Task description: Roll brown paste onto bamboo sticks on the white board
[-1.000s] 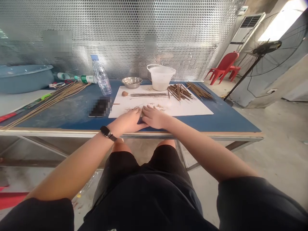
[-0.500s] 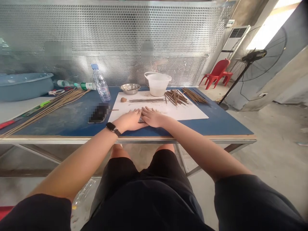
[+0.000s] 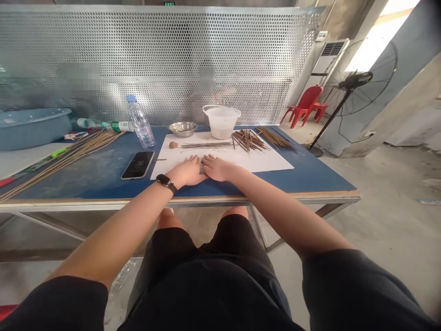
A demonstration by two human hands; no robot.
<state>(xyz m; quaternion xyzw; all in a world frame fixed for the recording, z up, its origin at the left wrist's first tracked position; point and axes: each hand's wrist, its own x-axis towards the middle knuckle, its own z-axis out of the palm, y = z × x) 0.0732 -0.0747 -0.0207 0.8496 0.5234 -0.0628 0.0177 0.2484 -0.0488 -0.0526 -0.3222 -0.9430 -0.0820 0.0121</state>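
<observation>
My left hand (image 3: 189, 171), with a dark watch on the wrist, lies palm down near the front edge of a white board (image 3: 272, 161). Right beside it rests my right hand (image 3: 218, 168), also palm down, fingers pointing forward. Between them a small bit of a grey flat piece (image 3: 201, 169) shows; the palms cover the rest of it. Beyond the fingertips lie several thin brown sticks (image 3: 206, 145) in a row, with a brown lump (image 3: 173, 145) at their left end. A short stick (image 3: 160, 159) lies left of my left hand.
Behind stand a metal bowl (image 3: 183, 129) and a white bucket (image 3: 222, 123). Piles of brown sticks (image 3: 250, 140) lie at right. To the left are a phone (image 3: 138, 165), a water bottle (image 3: 142, 123), long thin sticks (image 3: 74, 154) and a blue basin (image 3: 32, 128). A perforated metal screen (image 3: 155, 59) closes off the back.
The view has shifted slightly. Both hands stay pressed side by side on the board, with only a small shift; less of the left thumb area shows beneath the right hand.
</observation>
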